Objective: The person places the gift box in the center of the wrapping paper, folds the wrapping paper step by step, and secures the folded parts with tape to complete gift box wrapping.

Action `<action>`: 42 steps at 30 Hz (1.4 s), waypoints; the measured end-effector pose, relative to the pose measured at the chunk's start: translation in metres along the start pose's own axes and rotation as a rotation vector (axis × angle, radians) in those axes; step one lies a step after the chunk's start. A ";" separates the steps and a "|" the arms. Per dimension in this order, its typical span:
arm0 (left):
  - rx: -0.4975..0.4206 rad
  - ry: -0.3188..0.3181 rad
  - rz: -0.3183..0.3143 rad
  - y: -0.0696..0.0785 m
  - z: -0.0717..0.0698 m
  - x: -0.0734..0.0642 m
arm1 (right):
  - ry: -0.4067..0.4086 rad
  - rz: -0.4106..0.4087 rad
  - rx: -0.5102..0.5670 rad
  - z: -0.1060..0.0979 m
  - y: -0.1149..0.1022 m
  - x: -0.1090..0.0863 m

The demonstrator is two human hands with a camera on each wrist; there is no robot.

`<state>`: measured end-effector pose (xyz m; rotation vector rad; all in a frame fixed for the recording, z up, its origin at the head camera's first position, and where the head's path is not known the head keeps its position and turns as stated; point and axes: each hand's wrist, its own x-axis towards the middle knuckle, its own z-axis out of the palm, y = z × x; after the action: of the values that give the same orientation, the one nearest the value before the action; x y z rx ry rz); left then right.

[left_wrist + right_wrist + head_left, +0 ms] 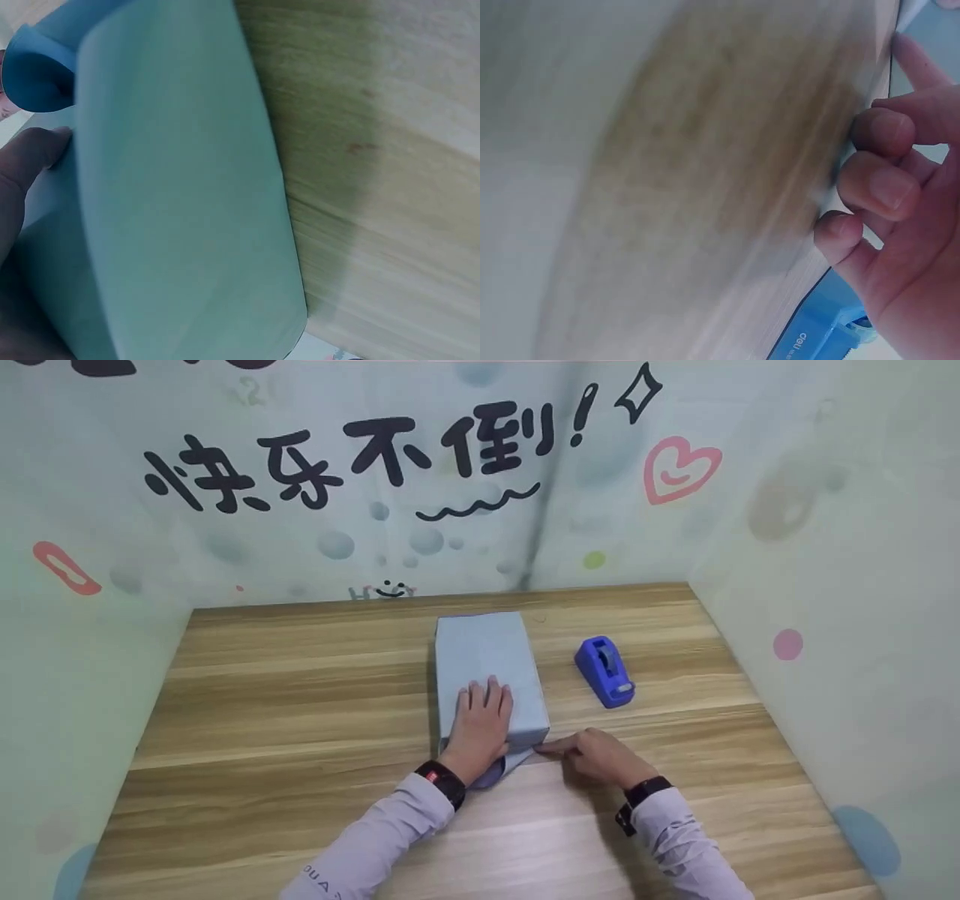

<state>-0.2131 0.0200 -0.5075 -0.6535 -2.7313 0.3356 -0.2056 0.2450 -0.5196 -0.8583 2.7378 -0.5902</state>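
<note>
A box wrapped in pale blue paper lies on the wooden table. My left hand rests on its top near the front end, fingers pointing away from me. In the left wrist view the left thumb touches the paper, beside a large loose flap and a curled piece of paper. My right hand reaches in from the right, its straight index finger touching the paper at the box's front right corner. The other right fingers are bent and appear to hold nothing.
A blue tape dispenser stands on the table to the right of the box; part of it shows in the right wrist view. Printed cloth walls border the wooden table at the back and both sides.
</note>
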 end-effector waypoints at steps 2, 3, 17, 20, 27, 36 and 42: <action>0.002 0.012 0.002 -0.001 0.000 0.000 | 0.003 0.015 0.013 0.000 -0.001 0.000; 0.001 0.017 0.002 -0.001 0.000 0.000 | 0.009 0.022 0.012 0.000 -0.003 0.001; -0.021 0.035 -0.014 -0.003 0.000 -0.002 | 0.201 -0.251 -0.334 0.031 -0.059 0.001; -0.025 0.035 -0.014 -0.002 -0.001 0.000 | 0.202 -0.280 -0.320 0.033 -0.066 0.000; -0.009 -0.011 0.008 0.000 -0.004 0.003 | 0.236 -0.016 -0.207 0.021 -0.053 0.001; 0.031 -0.026 0.018 -0.002 -0.006 0.002 | 0.113 -0.070 -0.347 0.024 -0.044 -0.001; 0.020 -0.063 0.020 -0.001 -0.005 0.003 | 0.143 -0.226 -0.421 0.037 -0.063 -0.006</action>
<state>-0.2140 0.0213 -0.5020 -0.6761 -2.7787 0.3936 -0.1575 0.1896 -0.5248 -1.2763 2.9697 -0.1063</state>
